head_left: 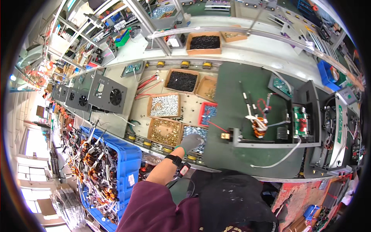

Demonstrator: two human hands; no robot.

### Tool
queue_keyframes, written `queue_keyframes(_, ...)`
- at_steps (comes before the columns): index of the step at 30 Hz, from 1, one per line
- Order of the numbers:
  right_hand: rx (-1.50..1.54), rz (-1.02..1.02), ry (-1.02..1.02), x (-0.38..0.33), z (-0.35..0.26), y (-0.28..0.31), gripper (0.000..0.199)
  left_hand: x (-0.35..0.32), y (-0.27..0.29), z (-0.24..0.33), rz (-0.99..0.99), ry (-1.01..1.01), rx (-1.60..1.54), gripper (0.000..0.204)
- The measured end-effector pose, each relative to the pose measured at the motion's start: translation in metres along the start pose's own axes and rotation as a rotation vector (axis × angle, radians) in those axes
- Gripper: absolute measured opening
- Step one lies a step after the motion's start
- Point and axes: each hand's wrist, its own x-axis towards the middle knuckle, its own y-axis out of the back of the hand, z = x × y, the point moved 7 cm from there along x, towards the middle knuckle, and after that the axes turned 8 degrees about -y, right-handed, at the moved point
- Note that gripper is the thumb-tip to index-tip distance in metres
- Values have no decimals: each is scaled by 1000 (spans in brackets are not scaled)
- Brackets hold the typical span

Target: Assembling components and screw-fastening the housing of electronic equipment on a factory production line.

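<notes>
My left hand (191,142), in a grey glove, reaches down into a tray of small silvery-blue screws (196,131). Its fingers look bent together among the screws, and what they hold is too small to make out. Beside it stand a cardboard box of brass-coloured parts (159,132) and a red tray of bluish screws (209,112). To the right, an open metal case (278,144) lies on a dark green work board (228,162). A copper-wound coil (259,130) with white leads and a green circuit board (300,120) sit inside it. My right hand is out of view.
A blue crate (133,160) full of wired coils stands at the lower left. Beyond the near boxes are boxes of white parts (164,105) and black parts (182,81). Grey cases with fans (108,94) line the left. A metal rail (247,29) crosses the back.
</notes>
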Motion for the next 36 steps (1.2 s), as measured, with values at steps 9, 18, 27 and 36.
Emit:
queue_keyframes(9,-273,-301,-207,-189,-51,-254,31,44,132,-88,346,148,-8,26)
queue_keyframes(18,-602,-627,186,-172,-44,-397,64,64,188,-112,397,309,455,38)
queue_keyframes(27,-641,-612,136,-197,-53,-402,75,51,176,-174,508,237,-893,22)
queue_keyframes(36,-709,-783,474,-289,-113,-452,85,-10,127,-8,-132,-208,-1961,31)
